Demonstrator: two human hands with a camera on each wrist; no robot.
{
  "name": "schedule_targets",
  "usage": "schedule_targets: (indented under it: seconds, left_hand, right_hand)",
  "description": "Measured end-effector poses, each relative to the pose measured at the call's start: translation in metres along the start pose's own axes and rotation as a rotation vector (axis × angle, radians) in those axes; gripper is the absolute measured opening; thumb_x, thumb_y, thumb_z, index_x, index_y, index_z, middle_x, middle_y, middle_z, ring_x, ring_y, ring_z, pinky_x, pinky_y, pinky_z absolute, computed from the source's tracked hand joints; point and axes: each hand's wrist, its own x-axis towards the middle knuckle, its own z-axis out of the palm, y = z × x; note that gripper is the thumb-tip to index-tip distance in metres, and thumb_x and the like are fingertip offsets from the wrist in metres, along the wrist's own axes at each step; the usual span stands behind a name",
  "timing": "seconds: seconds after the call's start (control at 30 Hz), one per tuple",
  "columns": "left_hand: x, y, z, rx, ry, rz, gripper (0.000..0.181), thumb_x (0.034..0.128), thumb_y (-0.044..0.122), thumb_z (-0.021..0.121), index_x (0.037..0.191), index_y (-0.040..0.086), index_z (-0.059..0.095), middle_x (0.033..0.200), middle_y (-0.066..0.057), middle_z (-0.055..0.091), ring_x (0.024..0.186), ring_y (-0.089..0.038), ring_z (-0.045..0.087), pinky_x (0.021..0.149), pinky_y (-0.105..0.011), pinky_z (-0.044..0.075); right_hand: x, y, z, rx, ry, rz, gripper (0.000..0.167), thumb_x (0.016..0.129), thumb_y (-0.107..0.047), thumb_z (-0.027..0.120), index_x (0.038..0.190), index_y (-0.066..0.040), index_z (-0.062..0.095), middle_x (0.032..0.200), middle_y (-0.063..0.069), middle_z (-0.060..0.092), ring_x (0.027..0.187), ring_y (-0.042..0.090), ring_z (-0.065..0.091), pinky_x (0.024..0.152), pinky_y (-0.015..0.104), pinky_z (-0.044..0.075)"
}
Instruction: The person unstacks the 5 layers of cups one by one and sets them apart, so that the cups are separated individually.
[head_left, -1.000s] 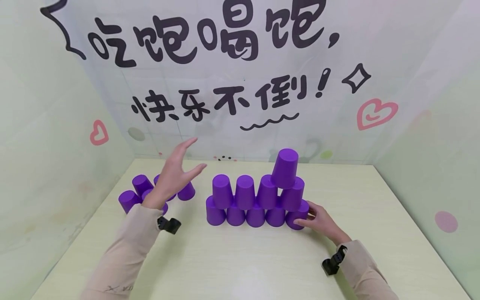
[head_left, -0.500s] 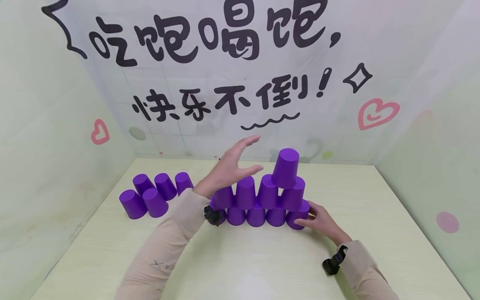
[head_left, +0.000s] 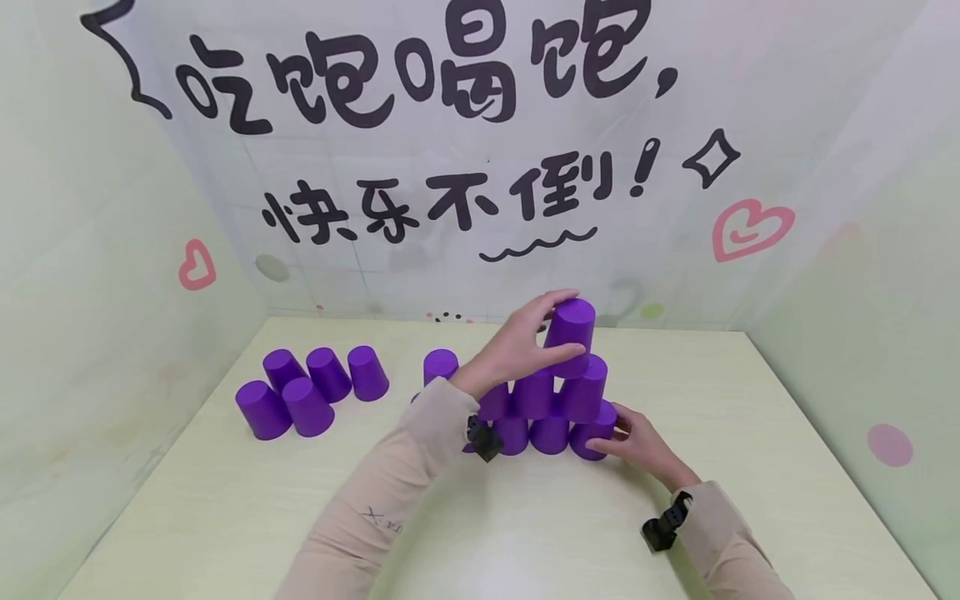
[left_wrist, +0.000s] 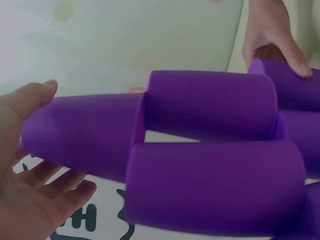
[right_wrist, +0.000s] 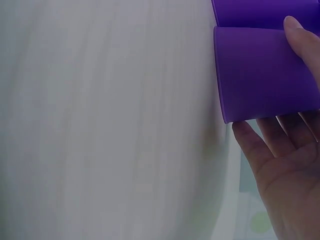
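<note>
Upside-down purple cups form a stack on the table. One purple cup (head_left: pixel 573 329) tops it at the right end, resting across two cups of the second row. My left hand (head_left: pixel 521 337) is around this top cup, thumb on the near side and fingers behind; in the left wrist view the left hand (left_wrist: pixel 35 165) spans the cup's narrow end. At the bottom right corner, my right hand (head_left: pixel 641 442) holds the end cup (head_left: pixel 592 433) of the lowest row. The right wrist view shows the thumb on that cup (right_wrist: pixel 265 75) and fingers along its other side. My left forearm hides the stack's left part.
Several loose purple cups (head_left: pixel 307 407) stand upside down on the left of the table (head_left: pixel 187 500). A printed backdrop (head_left: pixel 420 275) rises behind the table, with side walls at left and right. Each wrist carries a small black camera.
My left hand has swept right from above the loose cups, over the stack, to the top cup. The right hand has stayed at the bottom corner cup.
</note>
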Motion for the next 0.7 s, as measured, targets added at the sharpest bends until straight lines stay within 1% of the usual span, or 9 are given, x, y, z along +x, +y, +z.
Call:
schedule_targets:
  seconds: [0.1,0.17,0.27,0.37,0.43,0.53,0.6,0.7]
  left_hand:
    - [0.0,-0.002,0.007,-0.002,0.023,0.002,0.064,0.0813,0.024,0.065,0.135,0.011,0.033,0.126,-0.006,0.046,0.108,-0.013,0.05,0.087,-0.021,0.042]
    - [0.0,-0.003,0.009,-0.004,0.032,-0.003,0.062,0.0819,0.023,0.064,0.135,0.012,0.033,0.125,-0.006,0.046,0.106,-0.013,0.05,0.085,-0.019,0.043]
    - [0.0,-0.002,0.01,-0.003,0.04,-0.008,0.061,0.0821,0.023,0.064,0.135,0.013,0.033,0.125,-0.006,0.046,0.106,-0.013,0.05,0.085,-0.019,0.043]
    - [0.0,0.0,0.008,-0.005,0.055,-0.003,0.061,0.082,0.022,0.064,0.134,0.013,0.034,0.124,-0.006,0.047,0.105,-0.013,0.051,0.084,-0.019,0.043]
    - [0.0,0.002,0.004,-0.013,0.071,0.004,0.06,0.0818,0.022,0.064,0.134,0.013,0.035,0.123,-0.006,0.048,0.103,-0.013,0.052,0.083,-0.019,0.044]
    - [-0.001,0.007,-0.005,-0.025,0.103,0.017,0.06,0.0816,0.021,0.064,0.133,0.012,0.036,0.122,-0.006,0.048,0.103,-0.013,0.052,0.083,-0.02,0.044]
    - [-0.002,0.009,-0.012,-0.029,0.121,0.028,0.059,0.0812,0.019,0.065,0.132,0.012,0.036,0.122,-0.006,0.048,0.103,-0.013,0.052,0.084,-0.021,0.044]
    - [-0.007,0.012,-0.024,-0.018,0.144,0.045,0.059,0.0808,0.018,0.065,0.132,0.011,0.037,0.121,-0.006,0.049,0.103,-0.013,0.051,0.085,-0.022,0.044]
  right_hand:
    - [0.0,0.0,0.0,-0.004,0.001,0.003,0.06,0.074,-0.016,0.072,0.125,0.001,0.044,0.114,0.02,0.053,0.096,0.027,0.055,0.077,0.026,0.049]
    - [0.0,0.0,0.0,-0.006,0.002,0.003,0.061,0.074,-0.016,0.072,0.126,0.001,0.044,0.114,0.021,0.053,0.097,0.029,0.055,0.077,0.026,0.049]
    - [0.001,0.0,0.0,-0.009,0.002,0.006,0.061,0.074,-0.016,0.072,0.126,0.001,0.044,0.114,0.021,0.053,0.097,0.03,0.054,0.076,0.026,0.05]
    - [0.001,0.0,0.0,-0.01,0.003,0.002,0.061,0.074,-0.016,0.072,0.126,0.001,0.044,0.113,0.021,0.053,0.096,0.028,0.055,0.076,0.026,0.05]
    - [0.0,0.0,0.0,-0.009,0.003,-0.003,0.06,0.074,-0.015,0.072,0.125,0.001,0.044,0.113,0.021,0.054,0.094,0.024,0.057,0.075,0.027,0.05]
    - [0.001,0.001,0.0,-0.004,0.005,-0.015,0.059,0.074,-0.015,0.072,0.124,0.002,0.045,0.111,0.021,0.054,0.092,0.019,0.058,0.074,0.027,0.051]
    - [0.001,0.001,0.0,-0.005,0.004,-0.017,0.059,0.074,-0.015,0.072,0.124,0.001,0.045,0.112,0.02,0.054,0.092,0.018,0.058,0.074,0.027,0.051]
    - [0.001,0.001,0.0,-0.011,0.009,-0.014,0.06,0.073,-0.015,0.072,0.124,0.002,0.046,0.112,0.02,0.054,0.093,0.021,0.058,0.075,0.027,0.05]
